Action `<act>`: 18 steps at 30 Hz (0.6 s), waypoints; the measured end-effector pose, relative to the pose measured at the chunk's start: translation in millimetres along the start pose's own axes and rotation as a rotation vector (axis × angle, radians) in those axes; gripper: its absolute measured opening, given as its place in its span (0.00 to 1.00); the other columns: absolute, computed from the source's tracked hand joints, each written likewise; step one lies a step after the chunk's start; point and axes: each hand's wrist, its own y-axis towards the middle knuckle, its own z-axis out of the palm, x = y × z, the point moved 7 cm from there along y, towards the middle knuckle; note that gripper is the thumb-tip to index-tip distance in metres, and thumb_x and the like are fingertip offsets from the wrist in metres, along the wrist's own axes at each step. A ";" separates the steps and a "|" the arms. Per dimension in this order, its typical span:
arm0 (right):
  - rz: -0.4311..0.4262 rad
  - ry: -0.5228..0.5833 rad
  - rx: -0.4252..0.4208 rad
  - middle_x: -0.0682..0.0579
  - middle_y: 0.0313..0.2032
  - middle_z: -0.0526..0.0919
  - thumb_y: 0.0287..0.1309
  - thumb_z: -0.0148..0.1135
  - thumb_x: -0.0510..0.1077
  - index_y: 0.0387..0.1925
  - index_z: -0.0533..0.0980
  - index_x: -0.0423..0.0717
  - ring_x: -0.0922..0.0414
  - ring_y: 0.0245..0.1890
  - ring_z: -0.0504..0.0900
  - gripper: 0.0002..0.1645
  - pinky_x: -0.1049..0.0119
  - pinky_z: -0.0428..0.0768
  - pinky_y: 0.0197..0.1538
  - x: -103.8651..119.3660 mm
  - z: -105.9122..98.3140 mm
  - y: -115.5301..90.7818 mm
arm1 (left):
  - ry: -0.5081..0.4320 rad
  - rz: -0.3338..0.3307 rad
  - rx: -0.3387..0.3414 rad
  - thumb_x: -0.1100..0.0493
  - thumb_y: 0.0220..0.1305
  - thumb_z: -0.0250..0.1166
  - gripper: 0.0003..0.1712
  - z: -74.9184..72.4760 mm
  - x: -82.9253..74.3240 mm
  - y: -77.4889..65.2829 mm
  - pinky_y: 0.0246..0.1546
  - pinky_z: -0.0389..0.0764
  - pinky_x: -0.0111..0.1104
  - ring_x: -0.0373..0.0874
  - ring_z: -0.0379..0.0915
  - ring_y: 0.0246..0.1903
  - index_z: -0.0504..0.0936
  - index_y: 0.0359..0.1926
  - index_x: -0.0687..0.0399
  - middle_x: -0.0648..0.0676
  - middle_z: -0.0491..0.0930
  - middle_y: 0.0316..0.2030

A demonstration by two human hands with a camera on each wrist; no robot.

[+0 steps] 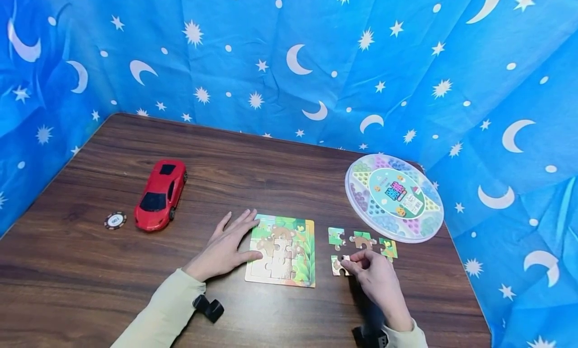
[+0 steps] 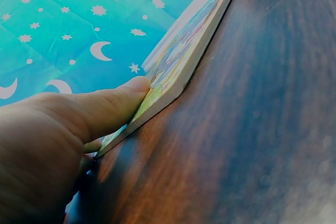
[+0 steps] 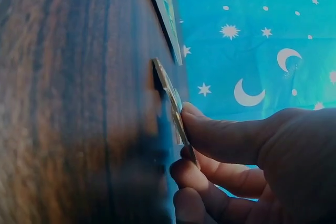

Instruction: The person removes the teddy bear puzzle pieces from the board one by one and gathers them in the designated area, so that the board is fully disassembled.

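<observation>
A jigsaw board (image 1: 280, 281) with a bear picture and a green leafy border lies flat on the table. My left hand (image 1: 230, 247) rests at its left side with fingers spread, the thumb (image 2: 123, 98) touching the board's edge in the left wrist view. To the right of the board, my right hand (image 1: 378, 282) pinches a jigsaw piece (image 3: 170, 90) between thumb and fingers. That piece is tilted in the right wrist view. Just beyond this hand lie a green piece (image 1: 335, 234), a brown-and-green piece (image 1: 363, 239) and a yellow-edged piece (image 1: 388, 246).
A round Chinese checkers box (image 1: 358, 200) stands behind the pieces at the right. Far left are a red toy car (image 1: 160, 195) and a poker chip (image 1: 115, 220). Blue curtains (image 1: 253, 51) with moons and stars surround the wooden table (image 1: 235, 162).
</observation>
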 end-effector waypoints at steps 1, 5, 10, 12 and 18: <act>0.002 -0.016 0.000 0.57 0.18 0.76 0.51 0.74 0.51 0.27 0.81 0.47 0.59 0.21 0.71 0.13 0.66 0.68 0.26 0.3 0.3 0.2 | -0.001 0.001 -0.001 0.35 0.57 0.66 0.48 0.0 0.1 -0.1 0.72 0.33 0.49 0.46 0.44 0.73 0.65 0.70 0.57 0.52 0.54 0.73; 0.022 -0.059 -0.003 0.58 0.18 0.76 0.51 0.73 0.53 0.27 0.80 0.49 0.59 0.21 0.71 0.14 0.65 0.67 0.27 0.3 0.6 0.4 | -0.004 0.002 -0.001 0.36 0.57 0.66 0.47 -0.5 -0.2 0.4 0.72 0.33 0.49 0.46 0.44 0.74 0.65 0.70 0.57 0.53 0.54 0.73; 0.032 -0.090 -0.013 0.59 0.18 0.76 0.51 0.73 0.56 0.25 0.80 0.51 0.60 0.20 0.71 0.15 0.64 0.67 0.26 -0.3 0.2 0.1 | -0.013 -0.001 0.004 0.36 0.58 0.66 0.48 -1.2 -0.5 1.3 0.72 0.33 0.49 0.46 0.44 0.74 0.64 0.71 0.57 0.52 0.54 0.74; 0.035 -0.099 -0.014 0.59 0.19 0.76 0.51 0.72 0.57 0.25 0.80 0.52 0.60 0.21 0.72 0.15 0.63 0.67 0.26 -1.0 0.8 0.0 | -0.018 -0.003 0.004 0.36 0.57 0.67 0.48 -1.2 -0.4 0.8 0.71 0.32 0.49 0.46 0.44 0.74 0.64 0.71 0.57 0.52 0.54 0.74; 0.037 -0.115 -0.025 0.60 0.19 0.76 0.51 0.73 0.56 0.25 0.79 0.53 0.60 0.21 0.73 0.15 0.63 0.68 0.26 -1.6 2.5 -0.4 | -0.027 -0.005 0.005 0.36 0.57 0.67 0.48 -0.6 0.5 -0.4 0.72 0.32 0.49 0.46 0.44 0.74 0.64 0.71 0.57 0.52 0.53 0.74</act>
